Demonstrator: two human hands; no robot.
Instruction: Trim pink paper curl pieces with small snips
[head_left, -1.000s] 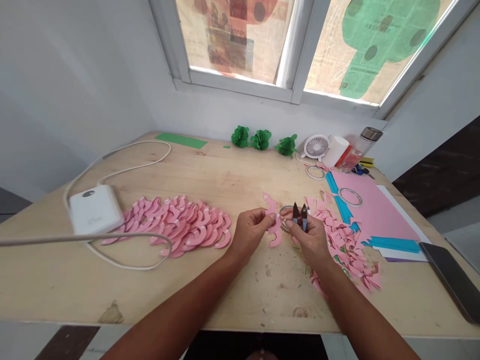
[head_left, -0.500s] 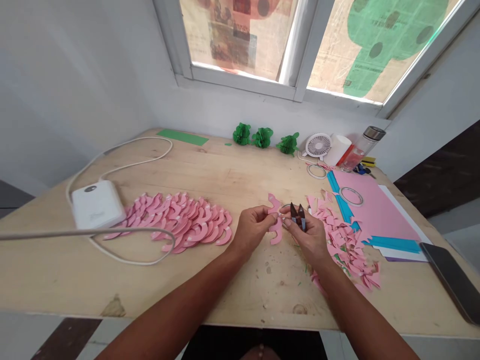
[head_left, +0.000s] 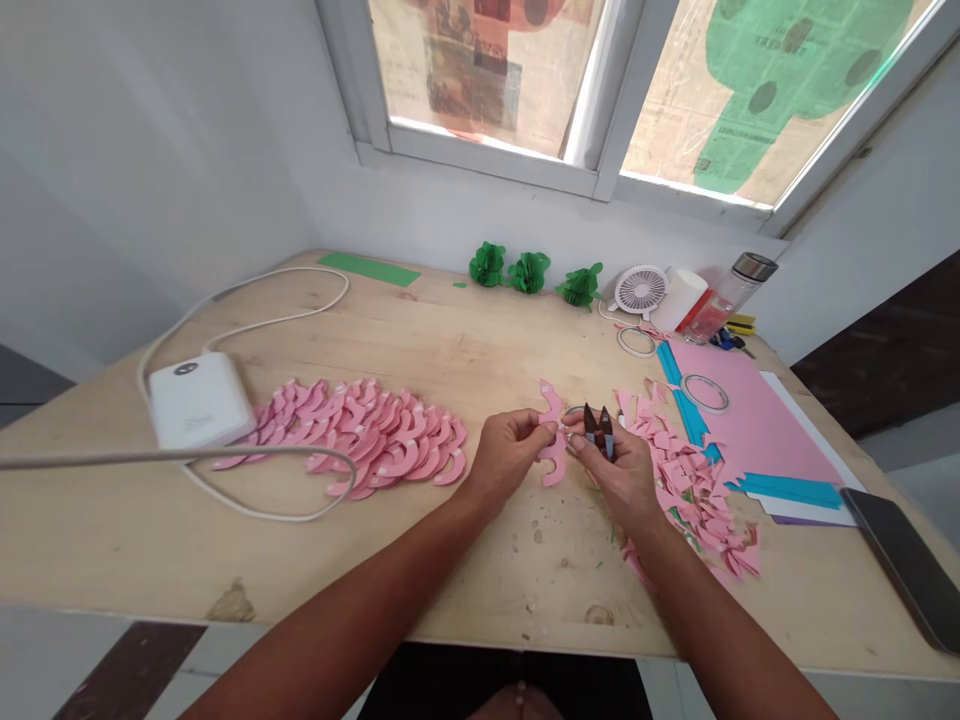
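My left hand [head_left: 504, 452] is closed, pinching the middle of a curvy pink paper cutout [head_left: 553, 470] between thumb and fingers. Opposite it, my right hand [head_left: 621, 482] is curled around a pair of scissors [head_left: 589, 418] whose dark blades point up and away. The right thumb and forefinger press together close to the cutout's right edge; a small pale bit shows there, too small to make out. Behind those fingers, part of a thin ring [head_left: 574, 410] is visible. To the left lies a pile of overlapping pink cutouts [head_left: 405, 450], some with whitish patches.
Pink paper scraps [head_left: 679, 470] spread beside my right hand. Further right are pink sheets [head_left: 772, 420], a tape roll [head_left: 705, 393] and a phone [head_left: 904, 570]. A white power bank [head_left: 201, 402] with a cable sits left. Green paper pieces [head_left: 529, 272], a fan [head_left: 641, 290] and a bottle [head_left: 731, 298] line the back.
The camera view has shifted slightly. Both hands keep nearly the same pose, with the cutout still in the left and the scissors still in the right.
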